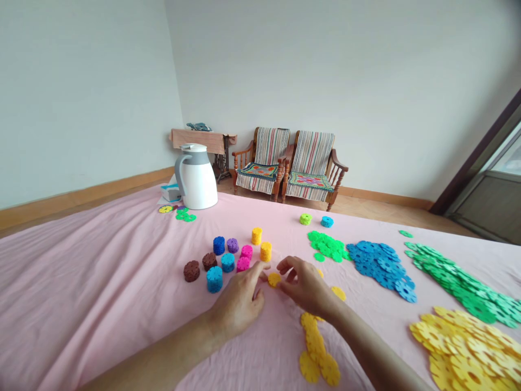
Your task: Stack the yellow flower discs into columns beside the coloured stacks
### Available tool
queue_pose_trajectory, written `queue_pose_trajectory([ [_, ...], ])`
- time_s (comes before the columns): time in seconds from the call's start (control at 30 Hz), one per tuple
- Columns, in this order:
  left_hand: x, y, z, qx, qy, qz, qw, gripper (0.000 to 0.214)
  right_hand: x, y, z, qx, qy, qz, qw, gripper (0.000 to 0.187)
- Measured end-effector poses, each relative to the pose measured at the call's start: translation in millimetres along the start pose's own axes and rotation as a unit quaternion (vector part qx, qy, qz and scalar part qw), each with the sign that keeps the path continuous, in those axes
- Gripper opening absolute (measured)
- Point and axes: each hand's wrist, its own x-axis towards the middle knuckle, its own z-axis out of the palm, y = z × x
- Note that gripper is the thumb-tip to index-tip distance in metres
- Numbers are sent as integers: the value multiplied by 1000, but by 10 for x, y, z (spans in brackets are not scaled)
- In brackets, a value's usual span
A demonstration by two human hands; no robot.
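Left hand (240,298): low over the pink-covered surface (114,304), fingers bent, thumb parted from forefinger; fingertips at the near-left edge of a yellow disc. Right hand (304,285): fingers curled, thumb beneath, tips at the disc's right side; whether it grips the disc is unclear.

Yellow disc (274,279): one, notched, between the two hands.

Stacks, left of and beyond the hands: yellow stacks (266,251), two; magenta stacks (246,252), two; light blue stacks (214,279), two; brown stacks (191,271), two; dark blue stack (218,245), one; purple stack (232,245), one.

Stacks, farther off, towards the far edge: lime stack (305,219), one; blue stack (326,221), one, just beside it.

Loose pieces, right side: bright green pile (328,247); blue pile (380,266); long darker green pile (464,282); large yellow pile (472,347), nearest. Short yellow row (314,342), overlapping, by the right forearm.

Far left: white jug (199,184), grey handle and collar, upright; green discs (186,215) at its foot.

Background: wooden armchairs (313,155), two, draped in striped cloth, side by side before a pale wall (325,65)
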Motion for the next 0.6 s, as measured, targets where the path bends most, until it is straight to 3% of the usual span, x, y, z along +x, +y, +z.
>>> queue_pose_trajectory([
  [0.2, -7, -1, 15, 12, 4, 22, 1000, 53, -25, -7, 62, -39, 6, -38, 998, 25],
  [0.33, -14, 0, 26, 14, -8, 27, 1000, 57, -39, -39, -165, -82, -3, -36, 996, 14],
  [0.4, -13, 4, 31, 14, -12, 34, 999, 58, -78, -91, -349, -122, -63, -28, 990, 6],
  [0.47, -9, 9, 37, 22, -15, 38, 999, 58, -138, -163, -517, -158, -173, -20, 972, 7],
  [0.6, 0, 7, 49, 50, -20, 31, 998, 61, -250, -307, -646, -232, -317, -44, 919, 26],
])
